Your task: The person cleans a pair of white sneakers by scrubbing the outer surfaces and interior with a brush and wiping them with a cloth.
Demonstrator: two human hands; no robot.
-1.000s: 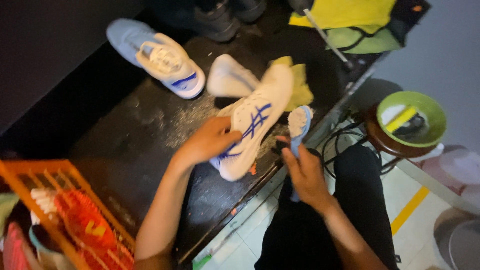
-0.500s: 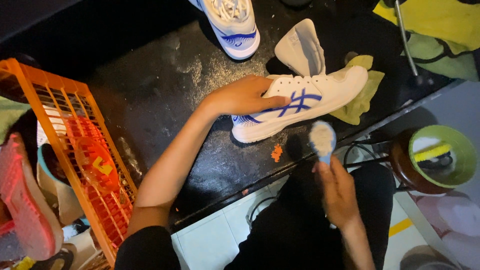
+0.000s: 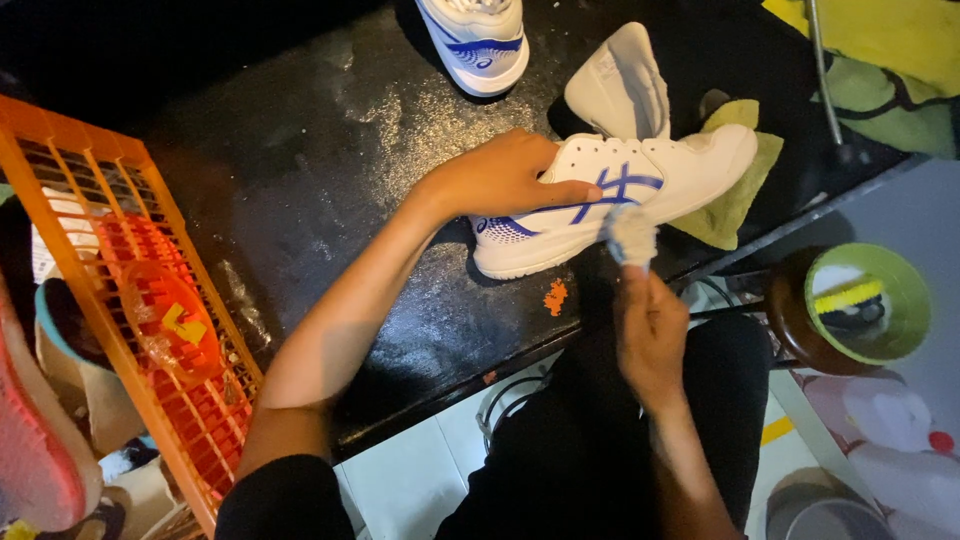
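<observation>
A white sports shoe with blue stripes (image 3: 660, 180) lies on its side on a wet black worktop (image 3: 330, 180). My left hand (image 3: 500, 175) presses flat on its heel part and holds it down. My right hand (image 3: 650, 325) grips a brush whose foamy white head (image 3: 632, 235) touches the shoe's side near the sole. A yellow cloth (image 3: 735, 195) lies under the shoe's toe. A white insole or shoe part (image 3: 620, 85) leans behind the shoe.
A second white and blue shoe (image 3: 475, 35) stands at the top edge. An orange plastic crate (image 3: 140, 300) sits at the left. A green bowl with a yellow brush (image 3: 870, 300) stands at the right. A small orange scrap (image 3: 555, 297) lies near the worktop's edge.
The view shifted left and down, bringing the crate in. My right hand raised the brush from below the worktop edge up onto the shoe's side. My left hand stayed on the shoe.
</observation>
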